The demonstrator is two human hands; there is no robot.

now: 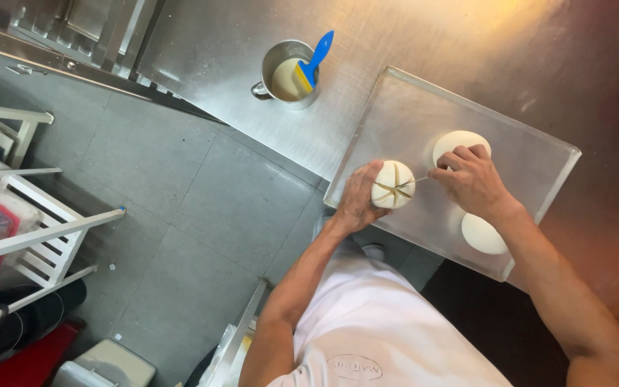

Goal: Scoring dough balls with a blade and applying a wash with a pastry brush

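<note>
Left hand (358, 197) cups round scored dough ball (393, 185); right hand (471, 180) pinches thin blade (422, 177) over metal tray (395, 115).

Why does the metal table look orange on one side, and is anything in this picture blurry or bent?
Head view: warm orange glare washes the steel table at right, fading to grey at left; the left hand, scored dough ball and right hand on the tray look sharp; the wide lens bends the white rack and floor tiles outward; the lower right under the table is too dark to read.
</note>
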